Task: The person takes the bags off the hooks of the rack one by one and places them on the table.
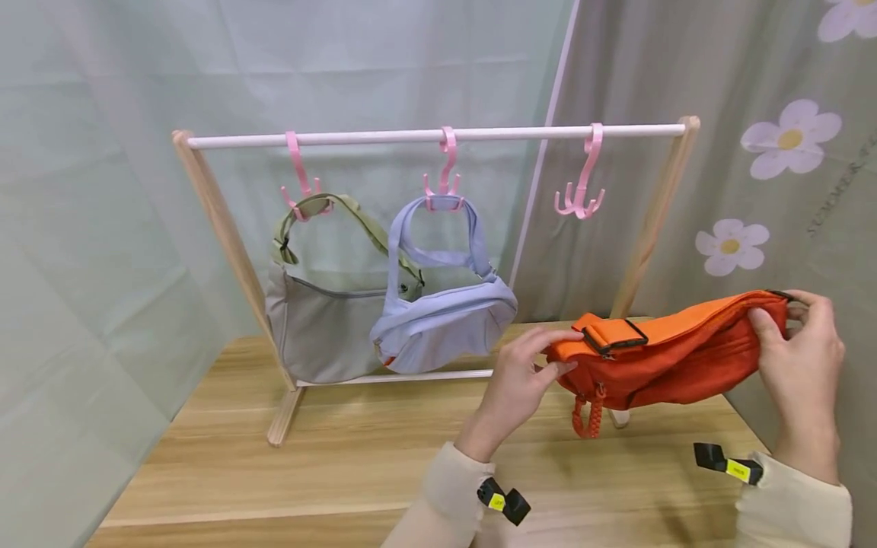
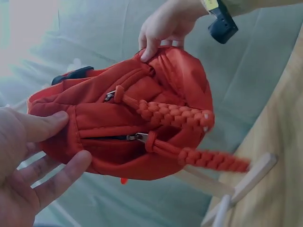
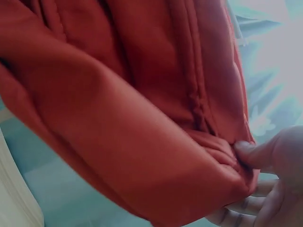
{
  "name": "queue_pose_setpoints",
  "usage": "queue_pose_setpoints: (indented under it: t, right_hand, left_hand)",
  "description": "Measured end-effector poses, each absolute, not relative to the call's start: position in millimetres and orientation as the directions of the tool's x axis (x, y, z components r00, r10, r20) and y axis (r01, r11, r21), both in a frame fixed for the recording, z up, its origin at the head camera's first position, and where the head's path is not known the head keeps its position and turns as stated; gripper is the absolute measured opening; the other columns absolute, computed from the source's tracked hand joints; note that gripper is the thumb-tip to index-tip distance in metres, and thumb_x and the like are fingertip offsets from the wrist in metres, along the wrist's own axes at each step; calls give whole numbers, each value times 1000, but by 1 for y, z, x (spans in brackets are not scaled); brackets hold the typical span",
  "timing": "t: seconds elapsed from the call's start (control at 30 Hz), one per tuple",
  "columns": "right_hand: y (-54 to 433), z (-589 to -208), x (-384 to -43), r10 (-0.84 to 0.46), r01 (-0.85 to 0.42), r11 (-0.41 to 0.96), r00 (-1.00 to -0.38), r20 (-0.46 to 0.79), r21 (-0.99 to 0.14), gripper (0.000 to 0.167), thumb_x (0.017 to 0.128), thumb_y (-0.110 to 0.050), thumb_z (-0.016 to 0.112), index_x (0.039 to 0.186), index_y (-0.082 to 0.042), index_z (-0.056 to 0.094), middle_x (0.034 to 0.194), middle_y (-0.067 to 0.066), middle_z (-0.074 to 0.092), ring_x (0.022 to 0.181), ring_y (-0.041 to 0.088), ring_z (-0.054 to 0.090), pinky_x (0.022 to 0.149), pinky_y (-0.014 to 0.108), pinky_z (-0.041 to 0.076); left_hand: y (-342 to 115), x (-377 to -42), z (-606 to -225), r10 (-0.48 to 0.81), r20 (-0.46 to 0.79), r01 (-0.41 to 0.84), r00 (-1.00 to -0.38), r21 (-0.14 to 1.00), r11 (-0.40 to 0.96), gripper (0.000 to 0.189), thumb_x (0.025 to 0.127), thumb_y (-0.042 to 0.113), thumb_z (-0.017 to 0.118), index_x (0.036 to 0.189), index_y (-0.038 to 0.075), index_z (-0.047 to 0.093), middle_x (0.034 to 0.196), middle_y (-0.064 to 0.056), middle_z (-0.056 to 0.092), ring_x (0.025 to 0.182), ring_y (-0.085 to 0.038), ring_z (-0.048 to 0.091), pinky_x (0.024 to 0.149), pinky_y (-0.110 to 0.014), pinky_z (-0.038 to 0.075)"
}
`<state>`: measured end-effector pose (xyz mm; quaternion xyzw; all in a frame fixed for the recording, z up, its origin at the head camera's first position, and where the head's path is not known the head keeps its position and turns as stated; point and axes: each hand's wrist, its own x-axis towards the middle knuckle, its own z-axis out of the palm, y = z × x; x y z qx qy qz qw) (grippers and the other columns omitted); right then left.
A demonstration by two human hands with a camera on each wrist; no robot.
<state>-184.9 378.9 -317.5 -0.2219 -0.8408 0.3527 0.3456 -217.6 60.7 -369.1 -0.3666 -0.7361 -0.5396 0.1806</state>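
Observation:
An orange-red sling bag (image 1: 678, 361) is held up between both hands at the right, above the table. My left hand (image 1: 515, 380) pinches its left end, near the black strap buckle (image 1: 620, 344). At the opposite end my right hand (image 1: 802, 354) grips the corner, thumb in front and fingers behind. Braided zipper pulls (image 2: 173, 113) dangle from the bag in the left wrist view. The right wrist view is mostly filled by red fabric (image 3: 123, 142), with the right thumb and fingers (image 3: 265, 153) on its corner.
A wooden rack (image 1: 226, 221) with a white rod (image 1: 370, 138) stands on the table (image 1: 342, 479). A grey bag (image 1: 322, 327) with a green strap and a light-blue bag (image 1: 445, 327) hang from pink hooks. The right pink hook (image 1: 581, 183) bears no bag.

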Motion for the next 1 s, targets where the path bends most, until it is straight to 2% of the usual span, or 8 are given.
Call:
queue_pose_setpoints:
  t: [0.17,0.3,0.57,0.73,0.8,0.87,0.97,1.0]
  right_hand:
    - [388,-322,-188,592,140,670,-693,411,-729,50,107,-11,54,155,-7,40,141,23,56,86,-3,37,74,21,32]
    - [394,-327,-192,589,147,658,-712,383,-739,50,106,-9,53,154,-5,41,138,24,55,86,0,39,73,22,33]
    - [412,-339,-196,543,153,667,-770,335,-729,56,107,-17,57,156,1,37,142,34,53,81,-12,35,66,19,35]
    - [423,-351,-200,470,123,711,-815,338,-692,54,106,-20,59,151,5,42,136,39,56,79,-18,33,66,20,37]
    - [426,-356,-202,448,118,716,-833,324,-688,52,106,-20,60,148,6,44,133,41,56,84,-2,52,72,28,40]
    - [428,-360,-204,432,121,721,-848,306,-682,51,106,-20,60,147,6,45,130,43,56,99,26,61,78,39,42]
    - [430,-367,-207,416,121,722,-863,287,-681,49,106,-18,61,145,8,46,126,45,56,118,63,44,78,50,38]
    - [431,-369,-208,415,124,721,-865,281,-681,49,106,-18,61,144,8,46,125,45,56,117,64,44,77,50,38]
  left_hand:
    - [68,-221,-376,306,558,598,-771,800,48,37,93,2,77,127,16,74,122,-1,71,95,-5,66,68,-21,59]
    - [72,-223,-382,315,484,491,-817,869,-62,38,94,-3,74,129,11,73,121,-6,71,93,-7,67,72,-26,61]
    - [82,-229,-401,309,339,303,-889,939,-161,37,95,-9,69,128,7,72,111,-8,71,86,-8,68,76,-32,63]
    - [86,-231,-413,305,288,243,-908,954,-176,35,97,-8,65,129,5,71,110,-10,69,84,-11,69,77,-33,63]
    - [87,-232,-418,305,271,224,-913,958,-179,35,98,-9,64,130,4,70,109,-11,68,84,-13,69,77,-33,63]
    - [87,-234,-421,304,247,196,-920,962,-188,35,98,-10,63,130,3,69,109,-11,66,83,-13,68,77,-32,63]
    - [87,-235,-426,311,199,147,-929,972,-185,36,98,-8,63,132,3,68,109,-11,64,84,-13,67,78,-35,63]
    - [87,-235,-427,316,177,125,-932,976,-178,36,99,-7,63,132,3,67,109,-11,64,84,-13,67,80,-37,63]
